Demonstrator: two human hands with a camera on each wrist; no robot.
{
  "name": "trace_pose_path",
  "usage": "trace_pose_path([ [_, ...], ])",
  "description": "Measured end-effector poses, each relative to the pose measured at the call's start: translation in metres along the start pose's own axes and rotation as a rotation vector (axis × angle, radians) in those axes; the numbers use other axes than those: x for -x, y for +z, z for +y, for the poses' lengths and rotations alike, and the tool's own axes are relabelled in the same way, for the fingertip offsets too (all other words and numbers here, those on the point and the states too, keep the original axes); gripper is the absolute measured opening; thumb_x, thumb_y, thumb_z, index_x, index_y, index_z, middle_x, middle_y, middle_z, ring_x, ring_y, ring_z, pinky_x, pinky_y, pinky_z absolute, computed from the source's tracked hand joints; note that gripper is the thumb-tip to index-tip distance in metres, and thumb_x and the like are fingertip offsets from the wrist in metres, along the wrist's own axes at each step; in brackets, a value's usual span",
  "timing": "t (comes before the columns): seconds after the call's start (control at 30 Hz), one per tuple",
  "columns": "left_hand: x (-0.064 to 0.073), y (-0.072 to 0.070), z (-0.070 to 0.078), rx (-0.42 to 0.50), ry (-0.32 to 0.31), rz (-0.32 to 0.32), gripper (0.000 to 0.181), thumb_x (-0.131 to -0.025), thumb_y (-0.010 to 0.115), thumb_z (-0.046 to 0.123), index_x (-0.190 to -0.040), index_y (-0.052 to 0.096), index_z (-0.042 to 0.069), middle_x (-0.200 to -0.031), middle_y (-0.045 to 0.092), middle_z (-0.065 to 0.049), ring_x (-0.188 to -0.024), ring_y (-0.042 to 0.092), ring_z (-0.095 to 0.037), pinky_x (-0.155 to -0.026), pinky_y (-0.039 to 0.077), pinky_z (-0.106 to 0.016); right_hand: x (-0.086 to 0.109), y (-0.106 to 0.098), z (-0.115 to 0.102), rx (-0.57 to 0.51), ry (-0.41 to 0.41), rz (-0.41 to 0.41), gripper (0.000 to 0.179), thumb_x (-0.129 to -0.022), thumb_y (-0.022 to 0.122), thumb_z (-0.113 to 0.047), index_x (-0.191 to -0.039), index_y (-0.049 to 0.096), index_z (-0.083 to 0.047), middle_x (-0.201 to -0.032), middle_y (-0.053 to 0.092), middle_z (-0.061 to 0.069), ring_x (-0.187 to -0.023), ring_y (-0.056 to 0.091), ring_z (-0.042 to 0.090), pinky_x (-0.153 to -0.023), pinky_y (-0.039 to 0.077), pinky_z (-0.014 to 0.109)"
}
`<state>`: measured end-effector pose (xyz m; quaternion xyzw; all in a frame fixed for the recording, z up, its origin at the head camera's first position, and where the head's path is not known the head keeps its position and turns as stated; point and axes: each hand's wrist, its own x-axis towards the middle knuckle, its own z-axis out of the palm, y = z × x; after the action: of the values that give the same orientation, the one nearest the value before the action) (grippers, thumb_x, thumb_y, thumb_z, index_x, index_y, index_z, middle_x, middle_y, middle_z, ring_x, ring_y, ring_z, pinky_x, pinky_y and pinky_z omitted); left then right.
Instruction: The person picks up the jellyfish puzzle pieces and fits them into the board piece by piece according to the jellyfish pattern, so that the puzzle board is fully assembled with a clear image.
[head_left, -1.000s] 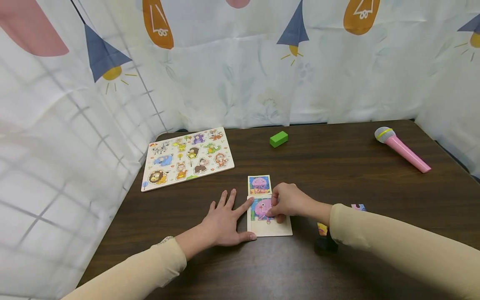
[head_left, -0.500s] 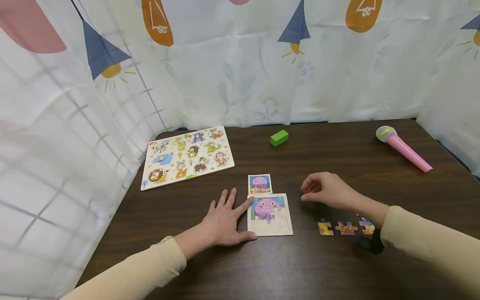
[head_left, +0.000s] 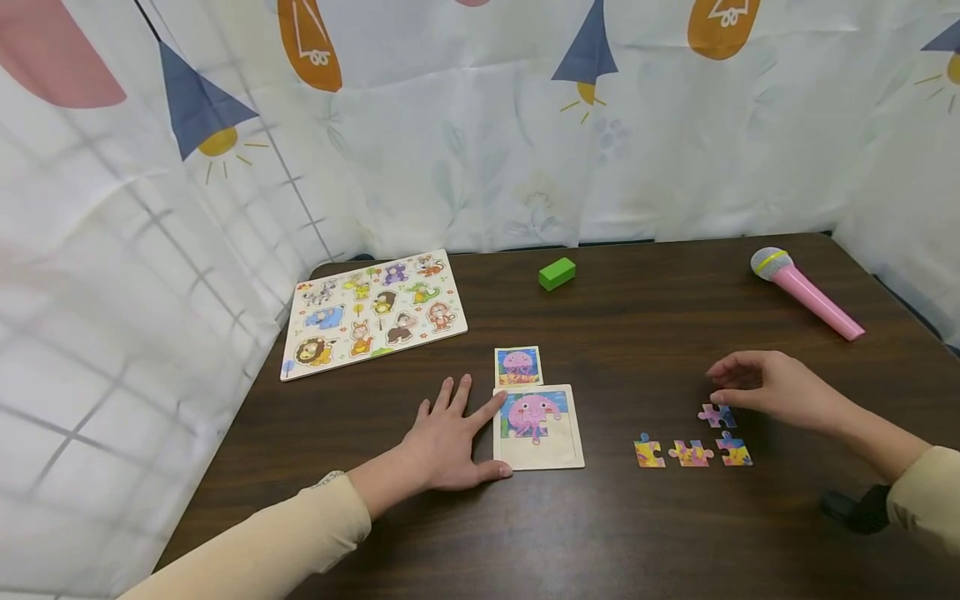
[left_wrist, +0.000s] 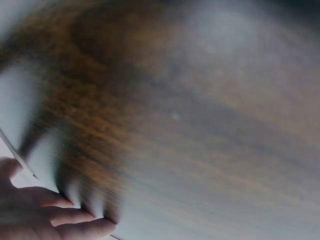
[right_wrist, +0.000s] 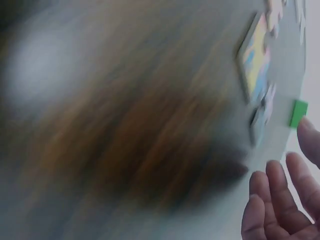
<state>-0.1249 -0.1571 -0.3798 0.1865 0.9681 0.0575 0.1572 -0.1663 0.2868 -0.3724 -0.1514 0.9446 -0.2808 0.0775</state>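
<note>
My left hand (head_left: 450, 439) lies flat with spread fingers on the table, its index finger and thumb at the left edge of a pale jigsaw puzzle tray (head_left: 558, 454). Inside the tray, joined pieces form a pink jellyfish (head_left: 532, 410) across the upper part. A small jellyfish picture card (head_left: 517, 367) touches the tray's top. Over at the right, my right hand (head_left: 780, 390) hovers with parted fingers and thumb, thumb tip close to a pink and blue puzzle piece (head_left: 717, 415). The right wrist view shows its fingers (right_wrist: 280, 195) loosely bent around nothing.
Below that piece lie three more, a yellow piece (head_left: 648, 452), a purple and yellow piece (head_left: 692, 453) and a multicoloured piece (head_left: 734, 450). An animal puzzle board (head_left: 375, 312) sits back left, a green block (head_left: 557, 273) back middle, a pink toy microphone (head_left: 810, 292) back right.
My right hand has left the puzzle tray and moved right to the loose pieces, leaving a piece fitted at the jellyfish's right side. The left hand has stayed in place.
</note>
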Motion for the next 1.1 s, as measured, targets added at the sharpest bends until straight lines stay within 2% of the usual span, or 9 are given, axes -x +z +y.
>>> trace_pose_path([
  [0.13, 0.000, -0.001, 0.000, -0.002, -0.003, -0.002, 0.093, -0.086, 0.062, 0.075, -0.163, 0.027, 0.036, -0.170, 0.019, -0.021, -0.157, 0.015, -0.046, -0.115, 0.029, -0.070, 0.007, -0.002, 0.013, -0.003, 0.012, -0.042, 0.035, -0.088, 0.081, -0.025, -0.114, 0.072, -0.005, -0.106, 0.074, 0.003, -0.084, 0.058, -0.009, -0.073, 0.051, 0.020],
  [0.3, 0.000, -0.001, 0.000, -0.006, -0.004, -0.001, 0.093, -0.086, 0.062, 0.074, -0.163, 0.027, 0.036, -0.170, 0.018, -0.021, -0.157, 0.016, -0.046, -0.116, 0.029, -0.069, 0.009, 0.001, 0.019, -0.031, -0.019, -0.100, 0.036, -0.088, 0.081, -0.023, -0.117, 0.072, -0.005, -0.107, 0.070, 0.003, -0.083, 0.054, -0.005, -0.070, 0.052, 0.022],
  [0.43, 0.001, -0.001, 0.000, -0.006, -0.004, -0.004, 0.093, -0.086, 0.062, 0.075, -0.163, 0.026, 0.037, -0.170, 0.018, -0.021, -0.157, 0.016, -0.046, -0.116, 0.029, -0.069, 0.010, 0.004, 0.020, -0.018, -0.054, -0.090, 0.033, -0.085, 0.084, -0.023, -0.112, 0.073, -0.008, -0.108, 0.069, 0.003, -0.083, 0.053, -0.004, -0.069, 0.052, 0.023],
  [0.67, 0.001, -0.001, 0.001, 0.007, 0.001, -0.006, 0.094, -0.085, 0.062, 0.075, -0.163, 0.027, 0.036, -0.170, 0.018, -0.022, -0.157, 0.016, -0.046, -0.115, 0.030, -0.070, 0.010, 0.008, 0.016, 0.057, -0.035, -0.053, 0.029, -0.082, 0.086, -0.027, -0.104, 0.072, -0.013, -0.102, 0.067, -0.001, -0.081, 0.052, -0.004, -0.067, 0.050, 0.023],
  [0.8, 0.001, -0.001, 0.001, 0.007, 0.001, -0.007, 0.093, -0.086, 0.062, 0.075, -0.163, 0.027, 0.036, -0.170, 0.018, -0.022, -0.157, 0.016, -0.046, -0.115, 0.029, -0.070, 0.008, 0.008, 0.013, 0.068, -0.045, -0.028, 0.028, -0.082, 0.087, -0.023, -0.099, 0.068, -0.013, -0.096, 0.066, -0.003, -0.079, 0.055, -0.005, -0.067, 0.050, 0.023],
  [0.93, 0.001, -0.001, 0.000, 0.000, -0.005, -0.010, 0.094, -0.085, 0.062, 0.075, -0.163, 0.026, 0.036, -0.170, 0.018, -0.021, -0.157, 0.016, -0.046, -0.115, 0.029, -0.070, 0.004, 0.008, 0.009, 0.048, -0.061, -0.003, 0.026, -0.083, 0.085, -0.017, -0.096, 0.063, -0.013, -0.091, 0.067, -0.004, -0.078, 0.057, -0.004, -0.068, 0.051, 0.022],
  [1.1, 0.001, 0.000, 0.000, -0.005, -0.007, -0.010, 0.094, -0.085, 0.062, 0.076, -0.163, 0.026, 0.037, -0.170, 0.017, -0.020, -0.157, 0.015, -0.046, -0.116, 0.029, -0.069, -0.003, 0.008, -0.002, -0.027, -0.037, 0.010, 0.017, -0.087, 0.081, -0.013, -0.097, 0.067, -0.012, -0.091, 0.066, -0.001, -0.078, 0.057, 0.001, -0.070, 0.050, 0.021],
])
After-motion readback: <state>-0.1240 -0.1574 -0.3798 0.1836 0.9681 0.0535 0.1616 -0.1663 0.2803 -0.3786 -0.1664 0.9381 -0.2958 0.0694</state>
